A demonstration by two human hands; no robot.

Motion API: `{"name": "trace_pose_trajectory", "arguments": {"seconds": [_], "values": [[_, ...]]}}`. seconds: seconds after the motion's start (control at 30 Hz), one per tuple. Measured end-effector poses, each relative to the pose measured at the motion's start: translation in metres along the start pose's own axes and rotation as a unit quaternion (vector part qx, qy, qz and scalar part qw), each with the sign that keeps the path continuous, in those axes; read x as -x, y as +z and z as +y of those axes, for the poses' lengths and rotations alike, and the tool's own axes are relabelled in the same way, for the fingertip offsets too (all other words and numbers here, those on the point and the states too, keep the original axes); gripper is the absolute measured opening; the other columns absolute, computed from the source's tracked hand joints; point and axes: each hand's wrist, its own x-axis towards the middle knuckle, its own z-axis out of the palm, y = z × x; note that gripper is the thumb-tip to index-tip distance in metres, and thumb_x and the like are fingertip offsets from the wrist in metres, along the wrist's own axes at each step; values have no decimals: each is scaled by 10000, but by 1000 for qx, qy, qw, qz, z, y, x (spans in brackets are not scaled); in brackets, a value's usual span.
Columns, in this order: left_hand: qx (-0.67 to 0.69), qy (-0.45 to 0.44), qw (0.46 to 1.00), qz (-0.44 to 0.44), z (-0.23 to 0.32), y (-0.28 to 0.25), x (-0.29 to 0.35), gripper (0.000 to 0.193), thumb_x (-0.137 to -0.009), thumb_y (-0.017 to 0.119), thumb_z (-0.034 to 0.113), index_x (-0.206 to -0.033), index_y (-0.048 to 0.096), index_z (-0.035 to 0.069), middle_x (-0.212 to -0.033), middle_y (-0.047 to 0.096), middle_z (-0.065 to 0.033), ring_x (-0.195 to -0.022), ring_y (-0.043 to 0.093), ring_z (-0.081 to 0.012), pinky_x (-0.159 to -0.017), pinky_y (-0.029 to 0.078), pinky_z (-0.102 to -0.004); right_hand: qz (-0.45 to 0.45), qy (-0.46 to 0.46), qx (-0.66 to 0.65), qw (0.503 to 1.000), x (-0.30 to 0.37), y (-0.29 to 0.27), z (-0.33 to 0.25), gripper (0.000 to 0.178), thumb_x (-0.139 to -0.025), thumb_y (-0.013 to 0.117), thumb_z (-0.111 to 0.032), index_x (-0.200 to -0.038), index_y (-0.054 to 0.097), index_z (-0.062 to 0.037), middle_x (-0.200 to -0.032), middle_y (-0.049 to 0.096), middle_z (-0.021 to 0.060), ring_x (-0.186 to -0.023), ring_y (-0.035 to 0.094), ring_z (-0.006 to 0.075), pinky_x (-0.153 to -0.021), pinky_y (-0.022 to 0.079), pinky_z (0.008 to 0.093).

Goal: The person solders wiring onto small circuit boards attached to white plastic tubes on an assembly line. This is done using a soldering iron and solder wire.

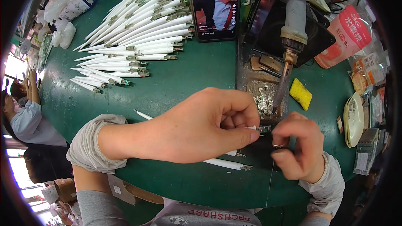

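Observation:
My left hand [188,129] is closed in a pinch on a white pen-like tube, mostly hidden behind the hand, with a small green circuit board [264,129] sticking out past the fingertips. Just right of that board, my right hand [299,144] pinches a thin silvery wire [271,180] that hangs toward the table's near edge. Above both hands, a soldering iron [294,21] points down, its tip over a solder-spattered tray [260,94]. Under my left hand lies another white tube [224,164] with metal contacts at its end; a further tube end shows beside it.
Many white tubes [138,29] lie fanned across the green table [201,69]. A phone [215,8] stands behind them. A yellow sponge [300,94], a pink-labelled plastic container [345,33] and a pale dish [355,119] are at the right. Another person [35,121] sits at far left.

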Motion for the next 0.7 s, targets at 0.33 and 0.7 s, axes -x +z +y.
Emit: {"name": "trace_pose_trajectory", "arguments": {"seconds": [0.33, 0.7], "values": [[28, 22, 998, 58, 2, -1, -2, 79, -891, 605, 10, -961, 573, -10, -843, 579, 18, -770, 515, -21, -666, 422, -181, 34, 254, -204, 945, 0, -2, -13, 125, -914, 581, -73, -941, 517, 31, -827, 617, 94, -668, 580, 85, -583, 477, 203], [38, 33, 996, 74, 4, 2, -1, 78, -888, 611, 16, -951, 576, -14, -828, 580, 23, -753, 515, -15, -650, 423, -173, 63, 250, -182, 949, 0, 1, -12, 112, -908, 581, -45, -948, 507, 29, -818, 627, 98, -612, 560, 59, -508, 454, 173]]}}
